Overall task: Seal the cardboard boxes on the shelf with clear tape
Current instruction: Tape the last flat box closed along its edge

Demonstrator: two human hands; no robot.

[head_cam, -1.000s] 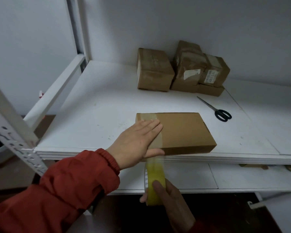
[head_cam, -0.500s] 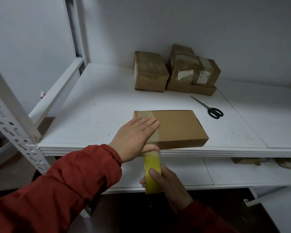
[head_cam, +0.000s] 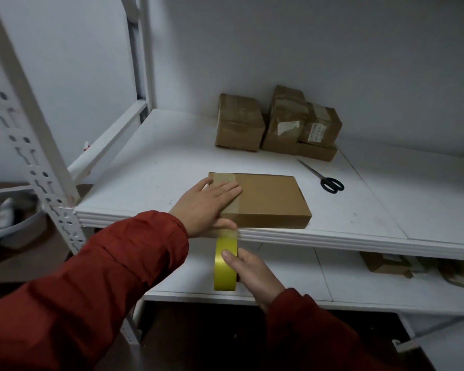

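Observation:
A flat cardboard box lies at the front edge of the white shelf. A strip of clear tape runs across the box's left end. My left hand lies flat on that taped end, fingers straight, thumb over the box's front face. Just below the shelf edge my right hand grips a yellowish tape roll, held on edge. A short length of tape stretches from the roll up to the box's front.
Black scissors lie on the shelf to the right of the box. Several taped cardboard boxes stand at the back by the wall. A perforated shelf post rises at left. Cardboard scraps lie on the lower shelf.
My right hand has raised the tape roll closer to the shelf edge, shortening the free tape. My left hand stays pressed on the box.

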